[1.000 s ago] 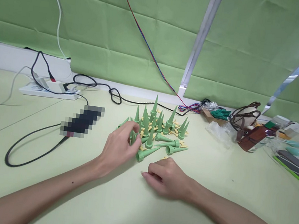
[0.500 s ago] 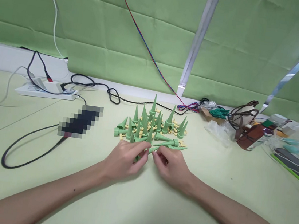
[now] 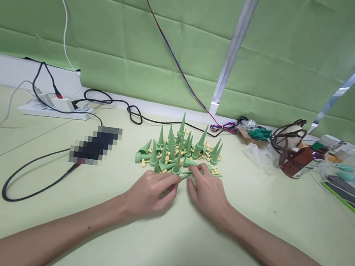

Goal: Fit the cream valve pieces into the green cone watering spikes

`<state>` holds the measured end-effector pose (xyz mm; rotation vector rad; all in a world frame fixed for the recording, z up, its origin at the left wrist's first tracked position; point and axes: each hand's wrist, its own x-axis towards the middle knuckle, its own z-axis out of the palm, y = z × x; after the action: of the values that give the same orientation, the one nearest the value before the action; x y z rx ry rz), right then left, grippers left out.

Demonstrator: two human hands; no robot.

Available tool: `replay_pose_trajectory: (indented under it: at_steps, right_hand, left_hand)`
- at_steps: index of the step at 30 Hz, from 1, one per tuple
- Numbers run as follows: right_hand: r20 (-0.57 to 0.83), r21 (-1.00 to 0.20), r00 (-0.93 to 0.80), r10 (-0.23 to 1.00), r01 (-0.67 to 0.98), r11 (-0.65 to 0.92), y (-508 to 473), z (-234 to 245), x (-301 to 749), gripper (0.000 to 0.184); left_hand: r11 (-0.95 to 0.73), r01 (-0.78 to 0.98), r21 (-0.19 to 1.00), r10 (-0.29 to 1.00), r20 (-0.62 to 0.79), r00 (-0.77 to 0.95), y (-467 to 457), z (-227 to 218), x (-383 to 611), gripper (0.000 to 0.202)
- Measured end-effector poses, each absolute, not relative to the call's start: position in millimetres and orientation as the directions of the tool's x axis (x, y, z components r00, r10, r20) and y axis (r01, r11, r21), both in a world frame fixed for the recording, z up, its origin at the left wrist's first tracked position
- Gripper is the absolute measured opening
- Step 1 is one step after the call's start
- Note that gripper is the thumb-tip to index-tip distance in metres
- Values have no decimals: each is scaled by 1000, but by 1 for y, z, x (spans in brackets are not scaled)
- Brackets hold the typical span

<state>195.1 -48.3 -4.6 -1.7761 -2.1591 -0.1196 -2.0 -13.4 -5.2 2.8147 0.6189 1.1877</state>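
A cluster of green plastic cone spikes stands and lies on the pale green table, mixed with small cream-coloured pieces. My left hand is closed round one lying green cone at the cluster's near edge. My right hand is just to its right, fingers pinched at the same cone's pointed end and touching other lying cones. What the right fingertips pinch is too small to make out.
A black cable loop and a blurred dark object lie to the left, a white power strip behind them. Bags, a brown strap, a bottle and teal items crowd the right. Green cloth hangs behind.
My left hand came back from the cluster to the near cone and closed on it. My right hand moved up from the table to meet it at the cone's tip.
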Motion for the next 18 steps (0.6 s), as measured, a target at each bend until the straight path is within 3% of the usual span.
replay_pose_trajectory:
  at_steps: [18]
  right_hand:
    - [274, -33, -123, 954, 990, 136, -43, -2, 201, 13]
  left_hand:
    - [-923, 325, 205, 371, 694, 617, -17, -3, 1, 15]
